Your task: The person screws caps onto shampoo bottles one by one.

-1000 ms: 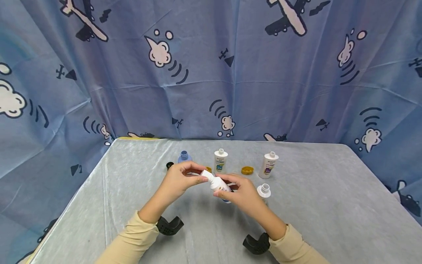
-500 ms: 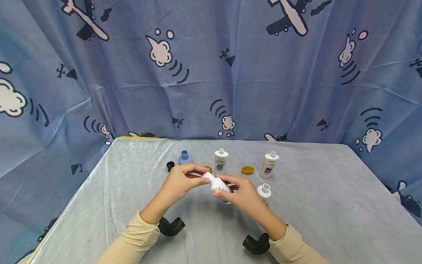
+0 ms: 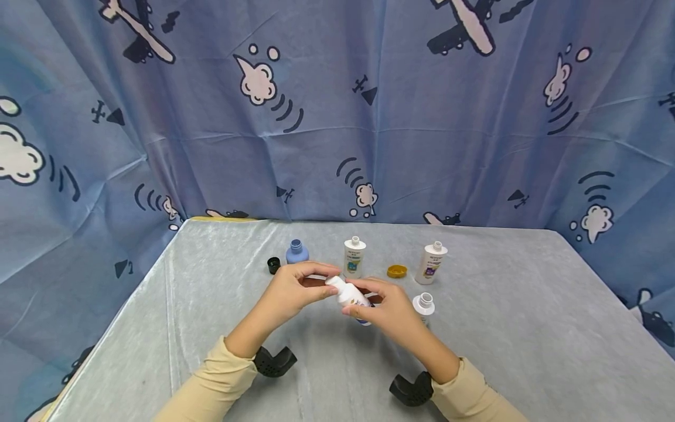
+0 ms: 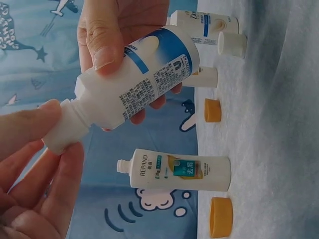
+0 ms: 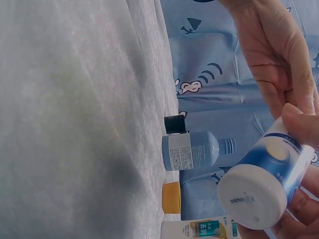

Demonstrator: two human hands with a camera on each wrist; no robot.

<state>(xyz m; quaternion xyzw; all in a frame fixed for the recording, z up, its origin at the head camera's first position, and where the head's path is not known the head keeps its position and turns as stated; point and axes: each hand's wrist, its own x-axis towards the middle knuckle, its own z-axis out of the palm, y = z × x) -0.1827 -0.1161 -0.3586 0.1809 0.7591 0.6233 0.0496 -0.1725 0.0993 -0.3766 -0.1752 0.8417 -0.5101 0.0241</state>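
Note:
My right hand [image 3: 387,305] grips a white and blue bottle [image 4: 144,64], held tilted above the table with its neck toward the left. With thumb and fingers, my left hand [image 3: 295,287] pinches a white cap [image 4: 65,127] at the bottle's neck. Some of the neck shows between cap and shoulder in the left wrist view. The bottle's white base [image 5: 252,196] faces the right wrist camera. Just right of my right hand, an uncapped white bottle [image 3: 423,303] stands on the table, partly hidden.
Behind my hands stand an uncapped blue bottle [image 3: 297,252] and two uncapped white bottles, one in the middle [image 3: 354,258] and one at right [image 3: 431,264]. A black cap [image 3: 273,265] and a yellow cap [image 3: 396,271] lie among them. A white cap [image 4: 232,45] sits near the right-hand bottles.
My left hand has shifted slightly right with the white cap, its fingers now covering the yellow cap behind. My right hand and the bottle have stayed nearly still.

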